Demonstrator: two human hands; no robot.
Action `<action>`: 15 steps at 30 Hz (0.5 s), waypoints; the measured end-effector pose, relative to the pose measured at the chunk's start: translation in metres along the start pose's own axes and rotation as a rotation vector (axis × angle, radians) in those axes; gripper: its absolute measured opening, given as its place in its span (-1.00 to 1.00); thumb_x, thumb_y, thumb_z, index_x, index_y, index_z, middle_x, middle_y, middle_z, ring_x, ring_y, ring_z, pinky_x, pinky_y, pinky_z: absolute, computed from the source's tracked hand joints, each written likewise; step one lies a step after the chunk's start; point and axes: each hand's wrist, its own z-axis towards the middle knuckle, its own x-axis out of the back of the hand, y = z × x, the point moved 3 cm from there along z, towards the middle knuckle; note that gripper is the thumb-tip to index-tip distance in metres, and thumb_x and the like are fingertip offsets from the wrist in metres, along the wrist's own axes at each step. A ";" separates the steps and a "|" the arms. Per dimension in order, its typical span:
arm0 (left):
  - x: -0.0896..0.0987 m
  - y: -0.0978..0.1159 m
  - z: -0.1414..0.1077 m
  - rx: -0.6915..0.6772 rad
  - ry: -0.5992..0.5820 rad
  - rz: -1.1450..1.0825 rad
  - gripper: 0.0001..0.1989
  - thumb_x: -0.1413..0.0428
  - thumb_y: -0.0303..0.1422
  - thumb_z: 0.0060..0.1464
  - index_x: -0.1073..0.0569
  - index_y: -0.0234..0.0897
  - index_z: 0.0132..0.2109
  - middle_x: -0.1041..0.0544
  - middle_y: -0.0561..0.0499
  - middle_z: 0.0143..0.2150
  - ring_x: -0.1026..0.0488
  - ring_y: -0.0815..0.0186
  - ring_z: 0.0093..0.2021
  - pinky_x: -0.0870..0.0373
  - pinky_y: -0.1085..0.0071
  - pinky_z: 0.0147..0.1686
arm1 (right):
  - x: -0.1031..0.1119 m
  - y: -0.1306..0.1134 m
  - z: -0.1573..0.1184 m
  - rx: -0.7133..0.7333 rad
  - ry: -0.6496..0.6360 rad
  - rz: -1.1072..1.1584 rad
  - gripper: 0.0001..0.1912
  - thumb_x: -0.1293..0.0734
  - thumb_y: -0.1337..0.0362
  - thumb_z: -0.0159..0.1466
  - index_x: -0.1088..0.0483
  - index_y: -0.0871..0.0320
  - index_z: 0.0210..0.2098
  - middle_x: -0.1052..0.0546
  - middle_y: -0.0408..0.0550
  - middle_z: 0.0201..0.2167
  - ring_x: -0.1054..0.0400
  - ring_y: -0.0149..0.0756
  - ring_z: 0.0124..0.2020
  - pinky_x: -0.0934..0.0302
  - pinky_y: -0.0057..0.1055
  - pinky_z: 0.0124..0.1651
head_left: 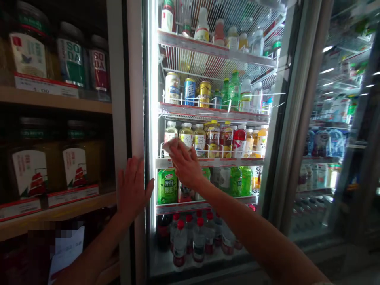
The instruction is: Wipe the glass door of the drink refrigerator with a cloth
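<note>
Right hand [185, 164] clenched on white cloth [171, 145] lengthwise along shelf edge [225, 161]; left hand [132, 188] flat, released, on fridge frame [137, 99].

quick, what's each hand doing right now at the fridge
Left hand: open, flat against the fridge frame.
Right hand: closed on a white cloth, at the shelf edge.

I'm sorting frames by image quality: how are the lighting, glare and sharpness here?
Head view: the fridge interior is brightly lit, its left light strip blown out; the wooden shelves sit in deep shadow; ceiling lights glare on the open glass door; the right hand with a white cloth looks slightly soft; straight edges bow outward.
</note>
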 end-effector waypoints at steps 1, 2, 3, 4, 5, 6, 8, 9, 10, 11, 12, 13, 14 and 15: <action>0.000 0.000 0.000 -0.006 0.002 -0.002 -0.32 0.07 -0.24 0.17 0.16 -0.28 0.35 0.05 -0.27 0.37 0.12 0.03 0.36 0.12 -0.03 0.27 | -0.003 -0.006 -0.008 0.134 -0.023 -0.003 -0.36 -0.18 0.37 0.19 -0.07 0.10 0.26 -0.02 -0.19 0.34 0.48 -0.24 0.39 0.60 -0.04 0.37; 0.000 0.001 0.000 -0.013 0.005 -0.005 -0.32 0.07 -0.25 0.17 0.16 -0.28 0.35 0.05 -0.27 0.37 0.12 0.04 0.36 0.12 -0.03 0.26 | -0.005 -0.010 -0.016 0.254 -0.041 -0.008 -0.37 -0.18 0.37 0.19 -0.08 0.08 0.26 -0.04 -0.23 0.33 0.48 -0.29 0.38 0.60 -0.07 0.37; -0.001 0.002 0.001 -0.019 0.010 -0.008 -0.32 0.07 -0.25 0.17 0.16 -0.28 0.35 0.06 -0.27 0.37 0.12 0.04 0.36 0.12 -0.03 0.27 | -0.006 -0.009 -0.023 0.320 -0.049 -0.014 -0.39 -0.17 0.36 0.21 -0.08 0.06 0.26 -0.05 -0.25 0.33 0.46 -0.33 0.38 0.60 -0.09 0.38; -0.002 0.004 0.002 -0.022 0.013 -0.010 -0.32 0.07 -0.25 0.17 0.16 -0.28 0.35 0.06 -0.27 0.37 0.13 0.05 0.37 0.13 -0.03 0.27 | -0.004 -0.003 -0.028 0.308 -0.042 -0.023 -0.40 -0.17 0.35 0.22 -0.06 0.05 0.26 -0.06 -0.25 0.33 0.43 -0.33 0.38 0.58 -0.08 0.38; -0.003 0.006 0.004 -0.026 0.012 -0.015 -0.32 0.06 -0.25 0.17 0.16 -0.27 0.35 0.07 -0.26 0.37 0.14 0.06 0.37 0.13 -0.03 0.27 | -0.001 0.007 -0.030 0.217 -0.019 -0.035 -0.40 -0.17 0.34 0.23 -0.05 0.05 0.27 -0.06 -0.22 0.33 0.40 -0.30 0.38 0.55 -0.05 0.37; -0.005 0.009 0.007 -0.031 0.009 -0.020 -0.32 0.06 -0.26 0.17 0.16 -0.27 0.34 0.08 -0.26 0.37 0.16 0.07 0.37 0.13 -0.03 0.27 | 0.003 0.021 -0.031 0.076 0.016 -0.048 -0.39 -0.17 0.33 0.24 -0.02 0.05 0.28 -0.06 -0.18 0.33 0.37 -0.25 0.38 0.50 0.00 0.37; -0.008 0.016 0.013 -0.044 0.002 -0.034 -0.32 0.06 -0.26 0.17 0.16 -0.26 0.34 0.10 -0.25 0.38 0.19 0.09 0.38 0.14 -0.03 0.27 | 0.012 0.045 -0.037 -0.170 0.074 -0.071 -0.36 -0.17 0.34 0.24 0.02 0.08 0.30 -0.04 -0.10 0.34 0.33 -0.15 0.38 0.40 0.05 0.35; -0.010 0.021 0.015 -0.056 0.000 -0.043 -0.32 0.06 -0.26 0.17 0.17 -0.25 0.34 0.10 -0.24 0.38 0.20 0.10 0.38 0.14 -0.02 0.28 | 0.015 0.052 -0.043 -0.211 0.077 -0.076 -0.35 -0.16 0.35 0.24 0.04 0.09 0.31 -0.04 -0.09 0.34 0.33 -0.12 0.38 0.35 0.05 0.34; -0.012 0.027 0.018 -0.072 -0.003 -0.053 -0.32 0.06 -0.26 0.17 0.17 -0.24 0.34 0.10 -0.23 0.38 0.21 0.10 0.38 0.14 -0.02 0.28 | 0.017 0.056 -0.051 -0.184 0.064 -0.077 -0.35 -0.15 0.35 0.24 0.06 0.09 0.31 -0.05 -0.09 0.33 0.33 -0.12 0.38 0.33 0.03 0.34; -0.014 0.032 0.020 -0.089 -0.002 -0.065 -0.32 0.06 -0.27 0.17 0.17 -0.23 0.34 0.10 -0.22 0.38 0.21 0.11 0.38 0.15 -0.01 0.28 | 0.017 0.058 -0.060 -0.099 0.031 -0.074 -0.34 -0.15 0.36 0.25 0.08 0.08 0.32 -0.07 -0.12 0.33 0.32 -0.14 0.38 0.32 -0.01 0.35; -0.016 0.038 0.021 -0.106 0.001 -0.074 -0.32 0.06 -0.28 0.17 0.17 -0.23 0.34 0.10 -0.21 0.38 0.21 0.11 0.38 0.15 0.00 0.28 | 0.018 0.059 -0.069 0.007 -0.018 -0.070 -0.33 -0.15 0.36 0.24 0.09 0.05 0.32 -0.08 -0.15 0.32 0.30 -0.17 0.38 0.33 -0.04 0.36; -0.019 0.043 0.022 -0.123 0.001 -0.082 -0.32 0.05 -0.29 0.16 0.17 -0.23 0.34 0.09 -0.21 0.38 0.20 0.11 0.38 0.14 0.01 0.28 | 0.018 0.063 -0.078 0.083 -0.060 -0.071 -0.32 -0.15 0.36 0.24 0.11 0.03 0.32 -0.10 -0.18 0.31 0.27 -0.19 0.37 0.34 -0.06 0.36; -0.022 0.049 0.023 -0.139 -0.003 -0.088 -0.32 0.05 -0.30 0.16 0.17 -0.24 0.34 0.08 -0.21 0.38 0.20 0.12 0.38 0.14 0.02 0.28 | 0.020 0.070 -0.084 0.099 -0.079 -0.079 -0.32 -0.15 0.37 0.24 0.11 0.02 0.33 -0.10 -0.18 0.31 0.24 -0.20 0.37 0.33 -0.05 0.36; -0.025 0.054 0.024 -0.154 -0.009 -0.092 -0.32 0.05 -0.31 0.16 0.16 -0.25 0.34 0.07 -0.22 0.38 0.20 0.12 0.38 0.14 0.02 0.28 | 0.023 0.081 -0.086 0.045 -0.066 -0.096 -0.32 -0.14 0.37 0.24 0.11 0.01 0.33 -0.10 -0.16 0.31 0.22 -0.18 0.37 0.31 -0.02 0.35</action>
